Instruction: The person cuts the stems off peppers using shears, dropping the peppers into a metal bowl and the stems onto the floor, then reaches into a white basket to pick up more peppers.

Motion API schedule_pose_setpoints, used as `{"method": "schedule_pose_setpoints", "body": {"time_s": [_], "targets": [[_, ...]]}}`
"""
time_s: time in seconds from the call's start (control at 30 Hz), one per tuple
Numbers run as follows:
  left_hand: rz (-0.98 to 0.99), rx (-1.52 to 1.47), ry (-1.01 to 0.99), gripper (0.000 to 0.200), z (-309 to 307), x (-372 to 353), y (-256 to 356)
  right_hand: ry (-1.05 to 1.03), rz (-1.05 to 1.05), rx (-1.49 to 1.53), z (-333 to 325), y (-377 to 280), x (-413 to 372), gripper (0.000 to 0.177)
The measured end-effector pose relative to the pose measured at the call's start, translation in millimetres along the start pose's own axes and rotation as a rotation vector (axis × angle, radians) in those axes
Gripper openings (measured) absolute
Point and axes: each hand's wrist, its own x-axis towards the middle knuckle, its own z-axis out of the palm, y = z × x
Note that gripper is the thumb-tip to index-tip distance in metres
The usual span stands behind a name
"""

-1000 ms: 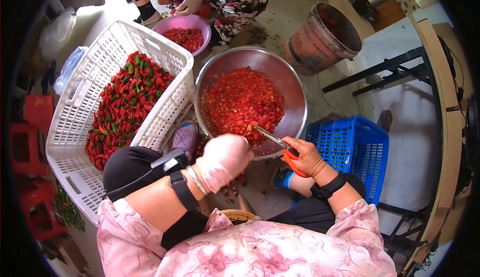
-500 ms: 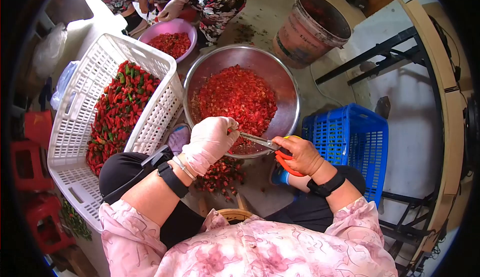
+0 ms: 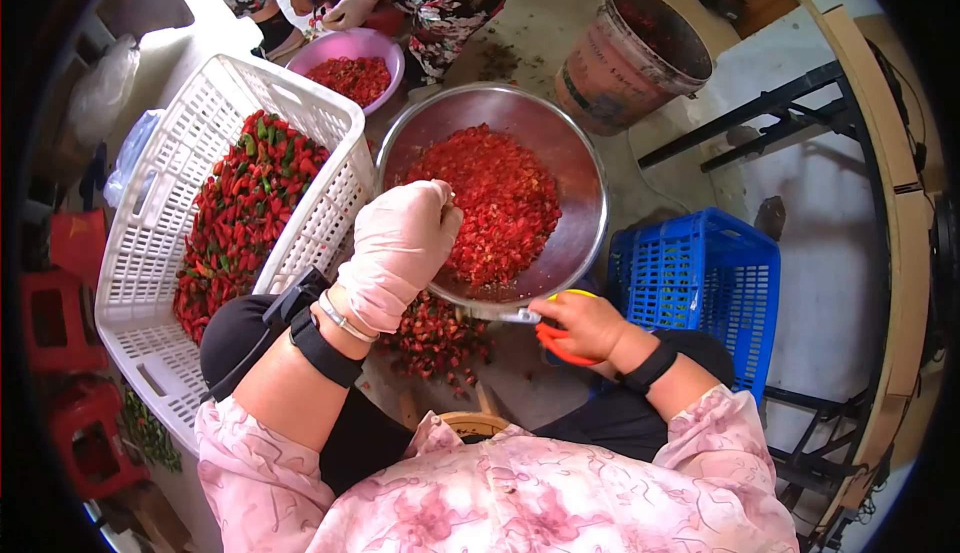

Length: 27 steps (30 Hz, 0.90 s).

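My left hand [image 3: 398,248], in a pale glove, is closed above the near left side of a steel bowl [image 3: 583,178]. Its fingertips are pinched, and what they hold is hidden or too small to name. Chopped red chillies [image 3: 490,198] lie heaped in the bowl. Just outside the bowl's near rim, my bare right hand [image 3: 590,328] is wrapped round scissors [image 3: 565,349] with orange-red and yellow handles, the blades pointing left. Below the bowl is a floor pile of dark red and green chilli pieces [image 3: 440,345].
At left stands a white crate [image 3: 125,303] of whole red and green chillies [image 3: 250,203]. A blue crate [image 3: 740,303] and a stained bucket [image 3: 610,83] are at right. Across from me, a person's gloved hand [image 3: 355,3] is near a pink basin [image 3: 392,58] of chopped chillies.
My left hand has moved up and slightly left, away from the scissors. My right hand has lowered the scissors a little toward me, from above the bowl's rim to just beside it.
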Motion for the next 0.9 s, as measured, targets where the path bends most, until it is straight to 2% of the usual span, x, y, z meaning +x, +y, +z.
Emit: {"method": "schedule_pose_setpoints", "body": {"time_s": [0.07,0.2,0.27,0.3,0.33,0.4,0.53,0.6,0.63,0.7,0.73,0.8,0.87,0.9], "targets": [[0.004,-0.057,-0.002,0.015,-3.5,0.1,2.2,-0.261,0.069,-0.184,14.5,1.1,1.9,0.037],[0.019,-0.078,0.051,0.015,-14.5,-2.2,3.0,-0.267,0.095,-0.140,15.1,4.2,2.8,0.039],[-0.052,-0.319,0.047,0.015,-24.2,1.3,4.8,-0.234,0.087,-0.078,7.8,9.0,8.2,0.040],[-0.033,-0.450,0.138,0.016,-20.2,4.2,2.7,-0.263,0.137,-0.021,4.9,13.6,13.9,0.042],[-0.036,-0.450,0.141,0.016,-22.3,5.4,2.2,-0.290,0.187,0.037,2.6,17.0,20.0,0.043],[-0.057,-0.771,0.167,0.013,-33.0,7.2,6.1,-0.271,0.233,0.047,3.3,22.3,35.0,0.040],[-0.073,-0.916,0.199,0.013,-29.6,11.0,3.6,-0.300,0.334,0.032,47.6,50.7,80.3,0.036],[-0.085,-0.937,0.202,0.013,-27.0,10.8,3.7,-0.607,0.373,-0.073,70.0,55.7,107.7,0.044],[-0.088,-0.935,0.182,0.014,-27.6,10.1,5.1,-0.607,0.370,-0.072,80.9,57.1,118.2,0.044],[-0.092,-0.905,0.142,0.014,-28.7,9.3,5.0,-0.685,0.494,-0.029,99.0,61.8,130.6,0.045],[-0.092,-0.907,0.141,0.014,-29.1,9.0,5.6,-0.686,0.497,-0.030,104.8,66.7,130.8,0.045],[-0.109,-0.894,0.132,0.014,-30.4,9.1,6.9,-0.343,0.613,0.187,108.8,72.7,130.8,0.048],[-0.094,-0.894,0.135,0.015,-29.3,9.3,4.6,-0.263,0.745,0.367,100.9,86.7,130.9,0.039],[-0.077,-0.893,0.135,0.015,-28.7,9.6,3.9,-0.202,0.783,0.460,102.0,103.3,125.2,0.040]]}}
